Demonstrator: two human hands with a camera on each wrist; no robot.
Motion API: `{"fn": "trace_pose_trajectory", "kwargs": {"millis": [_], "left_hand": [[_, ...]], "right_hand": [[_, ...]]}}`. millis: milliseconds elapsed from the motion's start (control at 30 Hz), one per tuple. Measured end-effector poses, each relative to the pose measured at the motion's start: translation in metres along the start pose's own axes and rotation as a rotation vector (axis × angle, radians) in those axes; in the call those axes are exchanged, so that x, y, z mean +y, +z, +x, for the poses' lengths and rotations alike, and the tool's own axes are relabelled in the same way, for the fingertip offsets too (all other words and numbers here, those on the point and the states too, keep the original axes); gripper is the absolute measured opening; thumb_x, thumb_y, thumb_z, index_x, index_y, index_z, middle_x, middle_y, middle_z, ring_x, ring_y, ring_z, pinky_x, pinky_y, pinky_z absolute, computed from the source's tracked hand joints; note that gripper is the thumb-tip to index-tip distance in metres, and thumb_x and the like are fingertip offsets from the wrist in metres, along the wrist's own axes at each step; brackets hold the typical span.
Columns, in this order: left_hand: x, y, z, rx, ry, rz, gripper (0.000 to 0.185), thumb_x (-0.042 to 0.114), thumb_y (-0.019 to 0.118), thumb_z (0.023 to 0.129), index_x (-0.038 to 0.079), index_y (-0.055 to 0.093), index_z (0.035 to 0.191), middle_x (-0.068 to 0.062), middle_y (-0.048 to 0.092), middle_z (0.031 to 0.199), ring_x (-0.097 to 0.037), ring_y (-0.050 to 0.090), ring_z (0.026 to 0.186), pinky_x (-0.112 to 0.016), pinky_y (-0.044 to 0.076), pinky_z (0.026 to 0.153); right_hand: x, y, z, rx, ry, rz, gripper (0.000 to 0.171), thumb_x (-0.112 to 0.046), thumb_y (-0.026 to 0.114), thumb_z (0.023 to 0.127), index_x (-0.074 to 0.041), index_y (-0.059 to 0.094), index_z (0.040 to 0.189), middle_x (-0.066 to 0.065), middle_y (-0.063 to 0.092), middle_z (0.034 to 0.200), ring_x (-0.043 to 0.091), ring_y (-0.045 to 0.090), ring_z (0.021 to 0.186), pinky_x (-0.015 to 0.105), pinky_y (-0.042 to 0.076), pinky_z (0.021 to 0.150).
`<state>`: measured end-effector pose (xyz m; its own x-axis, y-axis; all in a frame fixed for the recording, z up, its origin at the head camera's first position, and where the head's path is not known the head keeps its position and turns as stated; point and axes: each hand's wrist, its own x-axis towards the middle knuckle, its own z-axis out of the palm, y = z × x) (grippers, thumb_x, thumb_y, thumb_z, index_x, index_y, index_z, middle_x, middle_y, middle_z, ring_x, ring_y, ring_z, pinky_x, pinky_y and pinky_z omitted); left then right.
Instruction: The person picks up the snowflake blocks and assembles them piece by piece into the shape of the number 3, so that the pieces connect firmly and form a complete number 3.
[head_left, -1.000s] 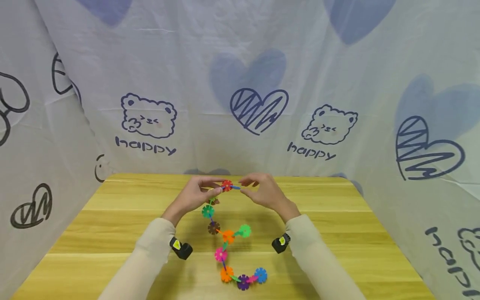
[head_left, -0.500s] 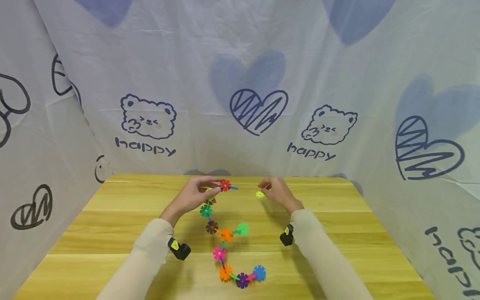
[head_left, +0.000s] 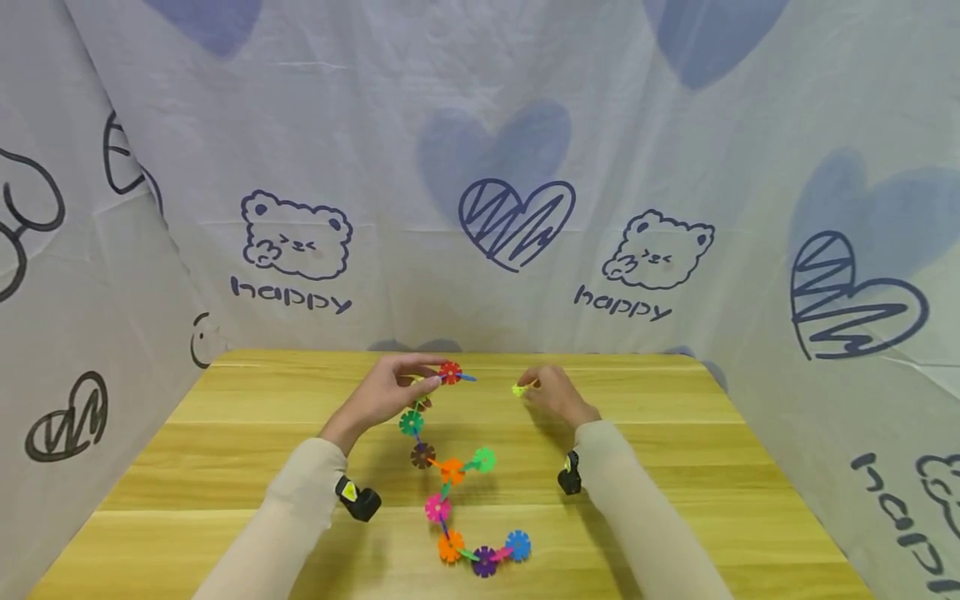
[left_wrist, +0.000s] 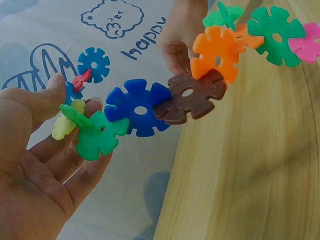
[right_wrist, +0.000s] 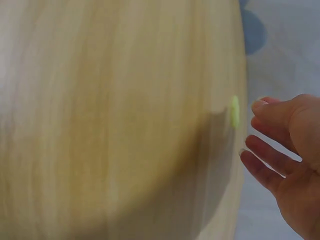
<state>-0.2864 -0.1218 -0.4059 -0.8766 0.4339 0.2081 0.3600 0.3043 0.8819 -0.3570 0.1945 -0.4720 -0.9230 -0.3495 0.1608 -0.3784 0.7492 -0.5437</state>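
A long chain of colourful notched plastic snowflake discs hangs from my left hand (head_left: 378, 390), which pinches it close to its far end. There a red disc (head_left: 450, 365) with a blue disc (head_left: 467, 377) sticks out past the fingertips. In the left wrist view the thumb and fingers surround a pale yellow disc (left_wrist: 61, 128), beside a green disc (left_wrist: 97, 142). Blue, brown (left_wrist: 202, 100) and orange discs follow. My right hand (head_left: 557, 393) reaches to a loose yellow disc (head_left: 518, 390); its fingers are loosely bent, and a small gap shows before the disc (right_wrist: 235, 112) in the right wrist view.
The chain runs toward me over the wooden table (head_left: 675, 467), through a pink disc (head_left: 437, 507) to a blue disc (head_left: 517, 546) near the front. A light green disc (head_left: 484, 459) branches to the right. A printed white cloth (head_left: 405, 275) hangs behind the table.
My right hand has moved right, away from the blue disc at the chain's far end, to the loose yellow disc. My left hand keeps its grip and has barely moved.
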Motion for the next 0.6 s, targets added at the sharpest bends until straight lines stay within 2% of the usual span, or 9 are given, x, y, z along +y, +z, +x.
{"fn": "trace_pose_trajectory", "kwargs": {"millis": [200,600], "left_hand": [[0.000,0.001,-0.001,-0.005,0.004,0.005,0.039,0.016,0.065,0.103,0.009,0.063,0.141,-0.023,0.069,0.128,-0.018,0.074,0.077,-0.031,0.062,0.071],[-0.003,-0.001,-0.002,-0.011,-0.002,0.015,0.039,0.015,0.064,0.103,0.007,0.062,0.142,-0.025,0.068,0.129,-0.019,0.074,0.078,-0.031,0.063,0.072]], "right_hand": [[0.005,0.009,0.000,-0.012,-0.020,-0.051,0.028,0.006,0.066,0.092,0.004,0.072,0.119,0.022,0.070,0.130,0.040,0.062,0.127,0.052,0.050,0.111],[0.006,0.015,0.003,-0.046,-0.029,-0.083,0.026,0.005,0.069,0.093,0.003,0.073,0.119,0.019,0.073,0.123,0.030,0.071,0.101,0.045,0.060,0.093]]}}
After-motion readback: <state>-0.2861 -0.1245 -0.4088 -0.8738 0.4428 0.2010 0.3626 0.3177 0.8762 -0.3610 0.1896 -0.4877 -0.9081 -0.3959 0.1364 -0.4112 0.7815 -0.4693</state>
